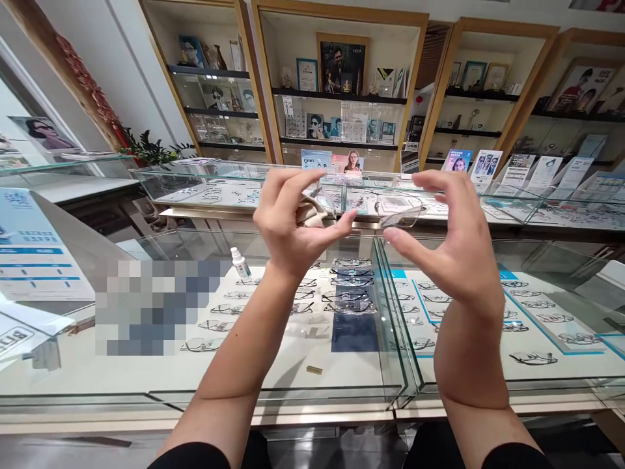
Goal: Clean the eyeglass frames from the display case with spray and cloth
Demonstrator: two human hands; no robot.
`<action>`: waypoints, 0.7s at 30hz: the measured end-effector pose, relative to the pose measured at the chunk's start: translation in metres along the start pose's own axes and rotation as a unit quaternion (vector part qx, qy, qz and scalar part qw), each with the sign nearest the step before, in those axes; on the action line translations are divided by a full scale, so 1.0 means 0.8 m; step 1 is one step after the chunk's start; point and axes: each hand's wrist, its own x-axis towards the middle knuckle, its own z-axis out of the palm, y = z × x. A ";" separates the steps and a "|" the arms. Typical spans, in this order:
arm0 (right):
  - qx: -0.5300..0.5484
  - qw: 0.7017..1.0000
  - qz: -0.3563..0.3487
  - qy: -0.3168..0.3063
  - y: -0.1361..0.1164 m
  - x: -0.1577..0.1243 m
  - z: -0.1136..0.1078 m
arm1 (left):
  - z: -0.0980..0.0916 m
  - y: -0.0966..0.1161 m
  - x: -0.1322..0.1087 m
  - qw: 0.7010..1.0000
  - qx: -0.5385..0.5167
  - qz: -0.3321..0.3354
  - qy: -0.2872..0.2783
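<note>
A pair of thin-rimmed eyeglasses is held up in front of me above the glass counters, between my two hands. My right hand has its thumb below and its forefinger above one lens, at the frame's right side. At the other side, the curled fingers of my left hand hold the frame, with the thumb stretched inward. A pale beige cloth-like piece is tucked into that palm. The left lens is partly hidden by fingers, and the exact finger contacts are hard to see.
Below my hands is a glass display counter with rows of eyeglasses inside. A small white bottle stands beyond my left forearm. Another glass counter and wooden shelves are behind. Leaflets stand at the left.
</note>
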 end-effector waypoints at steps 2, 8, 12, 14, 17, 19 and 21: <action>-0.019 1.000 0.018 -0.007 0.007 -0.005 -0.002 | -0.008 -0.004 0.002 1.000 0.002 0.003 0.016; 0.070 0.992 0.102 0.001 0.017 -0.008 0.020 | -0.020 -0.004 0.005 0.998 0.013 -0.065 -0.005; 0.150 0.979 0.136 0.005 0.019 -0.008 0.043 | -0.018 0.003 0.004 0.996 0.008 -0.087 -0.012; 0.160 0.977 0.138 0.034 0.021 -0.009 0.050 | -0.017 0.007 0.005 0.995 -0.003 -0.101 -0.021; 0.149 0.978 0.128 0.071 0.024 -0.010 0.056 | -0.018 0.010 0.006 0.993 -0.010 -0.114 -0.023; 0.134 0.980 0.117 0.089 0.023 -0.009 0.057 | -0.018 0.010 0.007 0.993 -0.011 -0.113 -0.020; 0.119 0.981 0.108 0.105 0.021 -0.009 0.056 | -0.020 0.010 0.008 0.993 -0.010 -0.111 -0.022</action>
